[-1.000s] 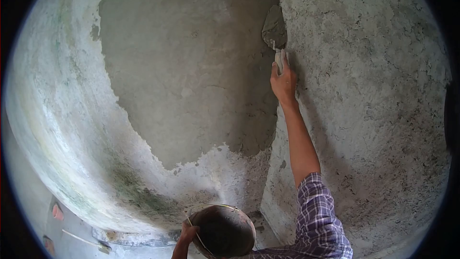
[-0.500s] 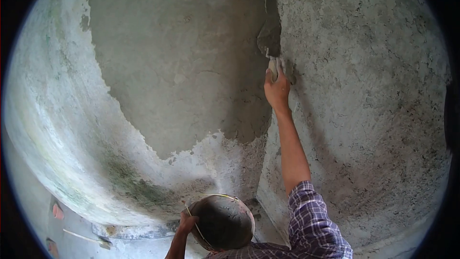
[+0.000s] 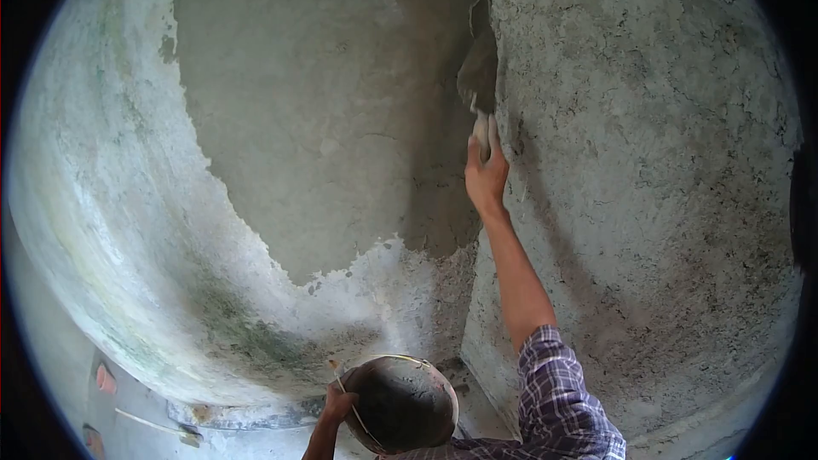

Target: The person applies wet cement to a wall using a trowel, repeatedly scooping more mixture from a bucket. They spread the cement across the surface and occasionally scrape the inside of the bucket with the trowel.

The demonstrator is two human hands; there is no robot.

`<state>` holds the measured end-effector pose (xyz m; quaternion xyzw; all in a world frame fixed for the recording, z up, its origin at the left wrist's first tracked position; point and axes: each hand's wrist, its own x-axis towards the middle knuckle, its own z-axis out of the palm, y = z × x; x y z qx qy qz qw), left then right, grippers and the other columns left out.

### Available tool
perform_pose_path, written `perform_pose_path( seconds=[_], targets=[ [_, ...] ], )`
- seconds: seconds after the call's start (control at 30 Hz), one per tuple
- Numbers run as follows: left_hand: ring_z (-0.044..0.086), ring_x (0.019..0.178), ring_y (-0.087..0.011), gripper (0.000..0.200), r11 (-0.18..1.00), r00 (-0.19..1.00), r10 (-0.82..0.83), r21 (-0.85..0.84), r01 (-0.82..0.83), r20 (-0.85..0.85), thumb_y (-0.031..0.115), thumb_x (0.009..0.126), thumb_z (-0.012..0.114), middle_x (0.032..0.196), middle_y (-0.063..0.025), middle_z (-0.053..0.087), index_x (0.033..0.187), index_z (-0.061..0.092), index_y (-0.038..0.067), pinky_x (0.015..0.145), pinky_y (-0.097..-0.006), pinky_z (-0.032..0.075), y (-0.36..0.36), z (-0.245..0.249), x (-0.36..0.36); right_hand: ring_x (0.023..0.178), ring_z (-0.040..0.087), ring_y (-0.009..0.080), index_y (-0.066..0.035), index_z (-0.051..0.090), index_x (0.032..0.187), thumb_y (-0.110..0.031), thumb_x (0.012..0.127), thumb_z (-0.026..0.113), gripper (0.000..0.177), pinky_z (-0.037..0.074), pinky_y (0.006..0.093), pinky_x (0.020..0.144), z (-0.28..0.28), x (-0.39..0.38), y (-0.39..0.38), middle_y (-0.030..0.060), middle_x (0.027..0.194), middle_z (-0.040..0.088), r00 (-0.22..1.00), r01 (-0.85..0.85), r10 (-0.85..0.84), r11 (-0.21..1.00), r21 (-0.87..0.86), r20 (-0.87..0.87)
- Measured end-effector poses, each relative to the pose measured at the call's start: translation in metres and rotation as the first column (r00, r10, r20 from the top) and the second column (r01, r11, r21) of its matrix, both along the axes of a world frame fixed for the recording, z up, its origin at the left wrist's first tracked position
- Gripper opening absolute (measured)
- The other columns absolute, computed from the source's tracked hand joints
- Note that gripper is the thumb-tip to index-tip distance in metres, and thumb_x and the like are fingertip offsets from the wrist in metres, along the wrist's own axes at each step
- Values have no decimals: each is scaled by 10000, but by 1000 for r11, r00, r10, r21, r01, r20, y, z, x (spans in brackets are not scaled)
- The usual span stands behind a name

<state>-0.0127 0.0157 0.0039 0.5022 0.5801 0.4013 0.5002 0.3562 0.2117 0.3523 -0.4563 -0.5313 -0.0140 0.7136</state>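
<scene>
My right hand (image 3: 487, 172) is raised to the corner of the wall and closed around the handle of a trowel (image 3: 477, 77). The blade points up and lies against or very near the wet grey mortar (image 3: 290, 102) beside the corner edge. Low in the view, my left hand (image 3: 339, 405) grips the left rim and wire handle of a round bucket (image 3: 446, 393). Dark grey mortar sits inside the bucket, which is tilted so its mouth faces me. My left fingertips are partly hidden behind the rim.
A rough, cracked wall (image 3: 639, 162) meets the mortared wall at the right. Bare, whitish wall with green-black stains (image 3: 230, 324) surrounds the fresh patch. On the floor at lower left lie reddish brick pieces (image 3: 106, 379) and a thin pale stick (image 3: 149, 422).
My right hand and the trowel have moved slightly down along the corner. The whole view has shifted a little. My left hand still holds the bucket.
</scene>
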Motion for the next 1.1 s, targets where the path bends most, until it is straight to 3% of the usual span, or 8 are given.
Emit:
perform_pose_path(
  seconds=[0.07,0.13,0.17,0.23,0.47,0.57,0.63,1.1],
  targets=[
    [616,915,-198,582,1000,999,5,17,-6,43,-34,568,585,1002,-99,665,1148,626,-11,841,-310,487,-4,-6,-5,1235,480,375,-76,347,1435,-211,945,510,533,382,400,1033,21,4,15,237,1337,490,993,-96,98,995,29,-71],
    [614,889,-193,636,997,999,39,-74,-38,13,-38,576,551,1024,-95,648,1210,583,-19,763,-300,506,-7,-6,-11,558,483,114,-75,333,1448,-243,960,504,544,455,267,546,38,11,34,114,976,627,1000,-9,10,997,72,-12],
    [614,889,-193,636,997,999,44,-72,-43,12,-38,576,551,1024,-95,648,1210,583,-19,763,-300,506,-9,-8,-12,558,483,114,-75,333,1448,-243,960,504,544,455,267,546,44,12,35,114,976,627,1000,-14,15,997,74,-13],
    [616,879,-194,627,998,998,55,24,-56,21,-36,576,555,1014,-98,651,1201,589,-21,767,-298,507,-8,-7,-13,1205,514,371,-68,349,1432,-226,942,517,541,433,391,973,71,7,19,235,1320,510,929,-305,277,949,-83,-247],
    [612,892,-187,644,997,996,70,-20,-71,-56,-46,576,552,1023,-105,652,1219,581,-19,775,-290,505,-13,12,-2,824,659,242,-47,402,1400,-255,932,544,531,525,321,711,50,-1,66,212,1172,613,992,-108,101,989,101,71],
    [610,920,-193,677,999,997,29,-42,-33,-72,-52,571,547,1052,-117,647,1246,564,-11,787,-289,504,-10,4,5,582,566,148,-62,422,1394,-226,933,547,505,490,287,553,40,-16,48,155,979,647,933,-298,259,946,131,248],
    [610,937,-200,695,998,998,54,-43,-55,-17,-58,561,546,1072,-119,642,1253,562,0,795,-285,504,-6,2,11,526,521,121,-89,427,1399,-194,938,545,487,462,277,507,49,-22,5,90,833,602,640,-768,763,633,-95,-92],
    [611,956,-195,687,997,997,66,31,-67,27,-63,564,528,1084,-105,640,1247,563,-6,855,-294,486,-16,14,15,883,653,237,-70,369,1426,-258,933,529,551,545,313,713,110,38,17,181,1240,580,969,-228,227,974,-7,-99]
  ],
)
